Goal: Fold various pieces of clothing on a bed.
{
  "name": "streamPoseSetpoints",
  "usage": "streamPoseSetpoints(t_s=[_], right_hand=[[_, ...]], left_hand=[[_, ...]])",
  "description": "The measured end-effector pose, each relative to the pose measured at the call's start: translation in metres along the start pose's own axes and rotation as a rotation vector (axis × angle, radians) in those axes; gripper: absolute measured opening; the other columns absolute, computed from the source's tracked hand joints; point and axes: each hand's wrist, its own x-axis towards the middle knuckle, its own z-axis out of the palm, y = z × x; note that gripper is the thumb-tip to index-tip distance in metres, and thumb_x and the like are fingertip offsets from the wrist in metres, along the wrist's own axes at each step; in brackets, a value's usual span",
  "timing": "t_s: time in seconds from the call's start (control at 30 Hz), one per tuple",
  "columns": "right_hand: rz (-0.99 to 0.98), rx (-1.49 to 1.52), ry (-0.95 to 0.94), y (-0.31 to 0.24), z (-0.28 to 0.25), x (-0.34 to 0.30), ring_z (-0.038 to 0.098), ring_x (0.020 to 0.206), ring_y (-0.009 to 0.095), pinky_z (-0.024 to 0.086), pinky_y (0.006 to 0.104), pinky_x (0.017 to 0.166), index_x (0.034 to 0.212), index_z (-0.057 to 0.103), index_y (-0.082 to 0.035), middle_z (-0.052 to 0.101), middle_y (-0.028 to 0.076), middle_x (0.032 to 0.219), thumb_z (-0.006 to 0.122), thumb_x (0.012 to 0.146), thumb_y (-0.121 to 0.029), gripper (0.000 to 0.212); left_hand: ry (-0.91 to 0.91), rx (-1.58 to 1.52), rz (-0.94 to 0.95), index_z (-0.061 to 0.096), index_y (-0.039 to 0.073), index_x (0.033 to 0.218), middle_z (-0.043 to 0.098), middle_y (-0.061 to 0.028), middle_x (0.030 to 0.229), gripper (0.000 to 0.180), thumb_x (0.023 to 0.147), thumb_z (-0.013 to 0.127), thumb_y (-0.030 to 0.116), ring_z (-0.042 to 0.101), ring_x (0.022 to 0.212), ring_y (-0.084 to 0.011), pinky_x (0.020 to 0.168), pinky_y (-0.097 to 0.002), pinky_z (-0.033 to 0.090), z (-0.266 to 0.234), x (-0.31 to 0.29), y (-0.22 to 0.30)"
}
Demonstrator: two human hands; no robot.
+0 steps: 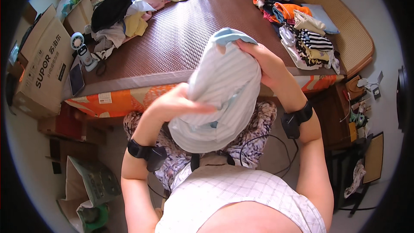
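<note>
- Right hand (261, 60) holds the striped garment (228, 75) by its far blue edge (230, 36), a good spot.
- Left hand (174, 102) is blurry; can't tell its grip.
- Garment looks soft, light.

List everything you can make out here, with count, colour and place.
Striped garment: 1, white and pale blue, above the lap
Mat: 1, brown, on the bed
Folded clothes: several, mixed colours, bed's right side
Loose clothes: several, mixed colours, bed's left side
Cushion: 1, pale blue, beside the folded clothes
Cardboard box: 1, brown, far left
Handheld fan: 1, white and grey, bed's left edge
Flat device: 1, dark, below the fan
Armbands: 2, black, one per forearm
Left hand: 1, bare, at the garment's left
Right hand: 1, bare, gripping the garment's upper right
</note>
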Motion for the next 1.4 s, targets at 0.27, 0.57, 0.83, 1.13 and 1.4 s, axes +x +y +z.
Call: streamPoseSetpoints(t_s=[0.27, 0.57, 0.83, 1.13, 1.4], right_hand=[[-0.171, -0.750, -0.370, 0.021, -0.009, -0.005, 0.057, 0.074, 0.008, 0.048, 0.0268, 0.073, 0.099, 0.067, -0.002, 0.066, 0.002, 0.088, 0.079, 0.070, -0.017, 0.035], [-0.051, -0.316, -0.282, 0.014, -0.024, -0.004, 0.053, 0.086, 0.006, 0.044, 0.0238, 0.080, 0.105, 0.063, 0.000, 0.062, -0.001, 0.092, 0.074, 0.075, -0.009, 0.034], [-0.434, -0.755, -0.026, 0.035, -0.030, 0.029, 0.054, 0.085, 0.007, 0.045, 0.0245, 0.079, 0.109, 0.060, 0.003, 0.063, 0.000, 0.095, 0.061, 0.078, -0.002, 0.031], [-0.106, -0.114, -0.341, 0.041, -0.001, 0.008, 0.054, 0.097, 0.010, 0.045, 0.0279, 0.085, 0.120, 0.054, 0.001, 0.060, 0.003, 0.108, 0.068, 0.074, 0.000, 0.048], [-0.450, -0.990, -0.079, 0.058, -0.009, 0.087, 0.064, 0.081, 0.036, 0.050, 0.0445, 0.075, 0.090, 0.065, 0.000, 0.065, 0.022, 0.086, 0.068, 0.069, -0.024, 0.032]], left_hand=[[0.361, -0.796, 0.161, 0.056, -0.001, 0.115, 0.062, -0.0049, 0.109, 0.034, 0.082, 0.063, 0.001, 0.058, 0.101, -0.0143, 0.087, -0.0299, 0.047, -0.004, 0.011, -0.018], [0.653, -0.469, 0.364, 0.059, -0.004, 0.107, 0.065, -0.0077, 0.100, 0.027, 0.080, 0.059, -0.003, 0.062, 0.088, -0.0139, 0.076, -0.0276, 0.051, -0.023, 0.020, -0.013], [0.317, -0.526, 0.027, 0.045, 0.001, 0.127, 0.056, -0.0095, 0.120, 0.050, 0.081, 0.064, 0.005, 0.058, 0.102, -0.0161, 0.088, -0.0290, 0.046, 0.012, 0.030, 0.005], [0.706, 0.494, 0.129, 0.064, -0.003, 0.096, 0.069, -0.0149, 0.085, 0.031, 0.067, 0.065, 0.003, 0.066, 0.087, -0.0182, 0.074, -0.0327, 0.050, -0.018, 0.051, -0.052], [0.587, -0.498, 0.245, 0.046, 0.001, 0.127, 0.055, -0.0117, 0.121, 0.045, 0.085, 0.060, 0.011, 0.056, 0.109, -0.0235, 0.093, -0.0375, 0.047, -0.027, 0.042, 0.021]])
